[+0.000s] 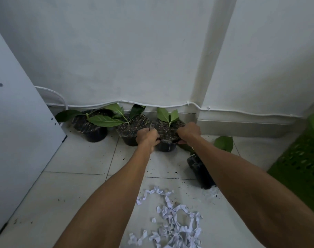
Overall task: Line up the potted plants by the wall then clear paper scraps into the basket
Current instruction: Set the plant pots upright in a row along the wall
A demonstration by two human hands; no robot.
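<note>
Three black potted plants with green leaves stand in a row at the foot of the white wall: a left pot (92, 128), a middle pot (130, 130) and a right pot (167, 133). My left hand (147, 137) grips the right pot's rim on its left side. My right hand (188, 131) grips the same rim on its right side. A fourth pot (200, 169) lies tipped on the tiles under my right forearm, its leaf (224, 143) pointing at the wall. White paper scraps (172, 222) are strewn on the floor between my arms. A green basket (302, 158) stands at the right edge.
A white cabinet panel (18, 122) leans in along the left side. A white cable (152, 104) runs along the skirting, and a wall pillar (211, 59) juts out right of the pots. Dark soil crumbs dot the pale floor tiles (77, 158).
</note>
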